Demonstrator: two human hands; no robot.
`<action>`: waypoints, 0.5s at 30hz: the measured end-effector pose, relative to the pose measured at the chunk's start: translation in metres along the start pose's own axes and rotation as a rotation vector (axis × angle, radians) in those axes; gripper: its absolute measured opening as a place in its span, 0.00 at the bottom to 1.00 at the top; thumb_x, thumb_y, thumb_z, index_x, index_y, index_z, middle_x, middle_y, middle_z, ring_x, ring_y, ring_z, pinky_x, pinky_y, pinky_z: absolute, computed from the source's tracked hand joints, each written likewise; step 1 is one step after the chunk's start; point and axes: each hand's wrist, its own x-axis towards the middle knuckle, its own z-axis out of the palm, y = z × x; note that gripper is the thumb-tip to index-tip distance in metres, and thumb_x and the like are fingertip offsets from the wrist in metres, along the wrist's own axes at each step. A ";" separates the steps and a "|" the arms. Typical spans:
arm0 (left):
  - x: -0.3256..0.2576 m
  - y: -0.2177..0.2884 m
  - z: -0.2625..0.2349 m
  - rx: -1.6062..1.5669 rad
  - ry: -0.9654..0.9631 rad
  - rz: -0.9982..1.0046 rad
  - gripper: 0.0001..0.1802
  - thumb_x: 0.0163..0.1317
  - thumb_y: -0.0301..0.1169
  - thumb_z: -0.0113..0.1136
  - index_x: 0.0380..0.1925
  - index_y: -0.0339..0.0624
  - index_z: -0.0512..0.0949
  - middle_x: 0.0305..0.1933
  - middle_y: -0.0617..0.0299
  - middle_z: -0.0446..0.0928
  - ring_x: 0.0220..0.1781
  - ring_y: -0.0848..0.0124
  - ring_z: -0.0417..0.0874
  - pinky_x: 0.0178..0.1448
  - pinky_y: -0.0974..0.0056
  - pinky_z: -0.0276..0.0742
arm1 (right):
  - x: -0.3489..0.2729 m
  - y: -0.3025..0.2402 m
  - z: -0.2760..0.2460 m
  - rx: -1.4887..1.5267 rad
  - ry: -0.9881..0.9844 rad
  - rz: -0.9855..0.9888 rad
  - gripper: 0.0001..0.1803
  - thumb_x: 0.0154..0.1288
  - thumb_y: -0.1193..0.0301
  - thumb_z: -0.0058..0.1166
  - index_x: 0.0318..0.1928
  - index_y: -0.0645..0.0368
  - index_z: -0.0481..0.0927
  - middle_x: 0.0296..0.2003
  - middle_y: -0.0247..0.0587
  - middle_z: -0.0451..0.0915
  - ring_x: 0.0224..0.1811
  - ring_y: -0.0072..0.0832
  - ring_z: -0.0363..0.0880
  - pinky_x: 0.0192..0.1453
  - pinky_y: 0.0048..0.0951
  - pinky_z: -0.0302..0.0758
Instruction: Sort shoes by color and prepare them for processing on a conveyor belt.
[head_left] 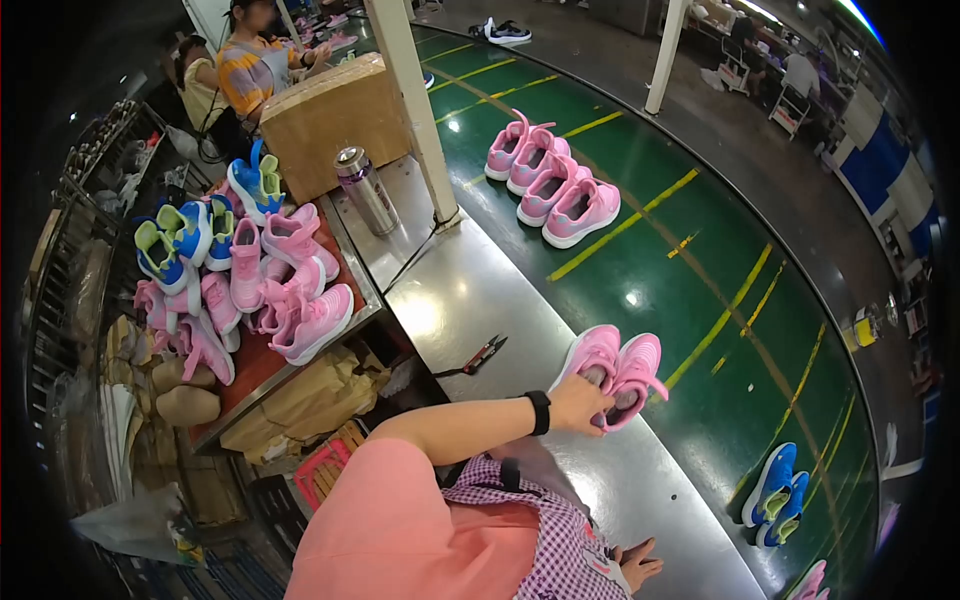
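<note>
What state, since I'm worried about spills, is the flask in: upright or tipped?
Upright: the flask stands on its base on the metal bench, cap uppermost.

From the shoe pair (640, 358) where surface (450, 300) meets belt (690, 270), snips (486, 354) lie on the surface at nine o'clock; a flask (370, 195) stands at ten, a box (330, 130) beyond it. A shoe heap (245, 265) lies on a side surface (257, 373) between nine and ten. On the belt, a shoe row (547, 203) stands between eleven and twelve, another pair (770, 487) at four.
</note>
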 end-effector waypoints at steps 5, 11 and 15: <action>-0.031 0.026 0.016 0.146 0.161 -0.054 0.29 0.43 0.47 0.65 0.47 0.50 0.74 0.36 0.57 0.75 0.42 0.59 0.78 0.43 0.57 0.71 | 0.012 0.015 -0.002 -0.090 -0.066 -0.003 0.47 0.58 0.47 0.54 0.71 0.48 0.47 0.59 0.76 0.51 0.64 0.66 0.51 0.63 0.55 0.56; -0.012 0.060 0.058 0.292 0.311 0.090 0.16 0.45 0.37 0.62 0.35 0.45 0.75 0.32 0.62 0.73 0.44 0.67 0.72 0.46 0.61 0.65 | 0.015 0.053 -0.008 -0.157 -0.011 -0.130 0.50 0.53 0.54 0.64 0.70 0.43 0.47 0.44 0.61 0.68 0.47 0.51 0.72 0.46 0.43 0.70; -0.002 0.071 0.077 0.284 0.096 0.041 0.08 0.46 0.35 0.60 0.27 0.48 0.77 0.28 0.65 0.75 0.39 0.67 0.75 0.47 0.60 0.63 | 0.005 0.037 -0.074 0.018 -0.164 -0.336 0.32 0.60 0.58 0.55 0.61 0.61 0.65 0.40 0.64 0.77 0.41 0.53 0.77 0.44 0.50 0.73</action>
